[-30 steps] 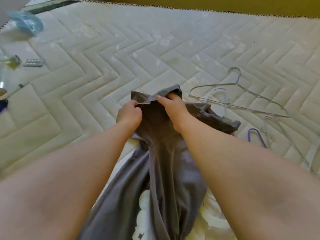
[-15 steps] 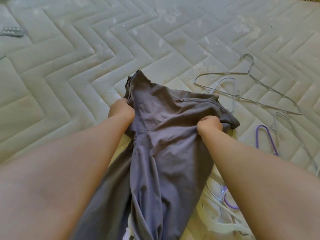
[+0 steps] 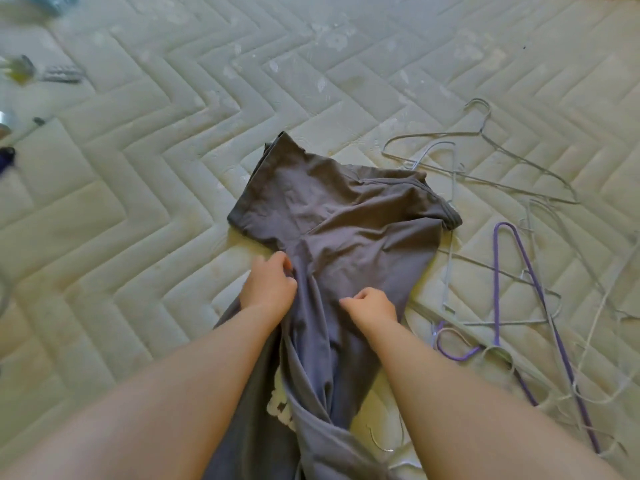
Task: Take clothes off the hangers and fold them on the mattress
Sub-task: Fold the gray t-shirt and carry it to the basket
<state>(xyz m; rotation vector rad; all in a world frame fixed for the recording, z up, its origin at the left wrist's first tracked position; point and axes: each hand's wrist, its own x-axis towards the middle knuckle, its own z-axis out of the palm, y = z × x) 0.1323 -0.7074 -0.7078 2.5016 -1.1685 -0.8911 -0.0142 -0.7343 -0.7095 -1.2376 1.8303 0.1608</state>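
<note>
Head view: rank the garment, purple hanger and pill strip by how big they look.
1. Garment
2. Purple hanger
3. Pill strip, which is blurred and farther from the camera, so its true size is unsure.

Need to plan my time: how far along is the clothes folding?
Done: the grey garment is off its hanger, on the mattress beside bare hangers. In hand: left hand and right hand grip its middle. Left: folding it; no folded pile shows.

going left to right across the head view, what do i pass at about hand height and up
silvery pack → left hand → right hand → purple hanger. The grey garment lies under both hands and the wire hangers cross the purple one, so neither has a clear place.
</note>
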